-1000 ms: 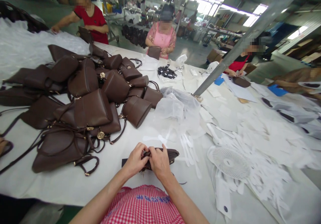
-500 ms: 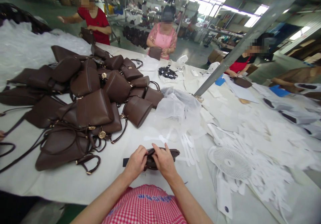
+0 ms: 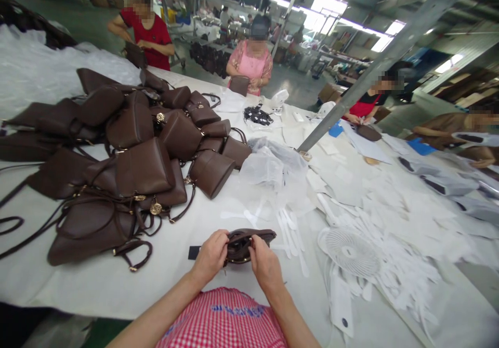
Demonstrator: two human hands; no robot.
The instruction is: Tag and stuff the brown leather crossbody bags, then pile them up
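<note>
A dark brown handbag [image 3: 255, 232] stands upright in front of me near the table's edge, its mouth spread so that the dark inside shows. My left hand [image 3: 210, 257] is closed on the bag's left end. At the right of the opening, my right hand [image 3: 265, 262] pinches the near edge of the mouth with bent fingers. A small black tag [image 3: 194, 253] sticks out to the left of my left hand. Whatever lies within the bag is too dark to make out.
Many brown handbags [image 3: 146, 168] are heaped on the left of the white table [image 3: 171, 280]. Clear plastic [image 3: 268, 160] lies ahead. A white fan [image 3: 351, 252] and white strips [image 3: 405, 275] are at right. A metal post [image 3: 343, 101] slants upward. Several co-workers [image 3: 251, 59] stand around the table.
My right hand has moved from over the bag's opening to its right near edge, and the mouth now shows wider. The co-worker at the far left has drawn an outstretched arm in.
</note>
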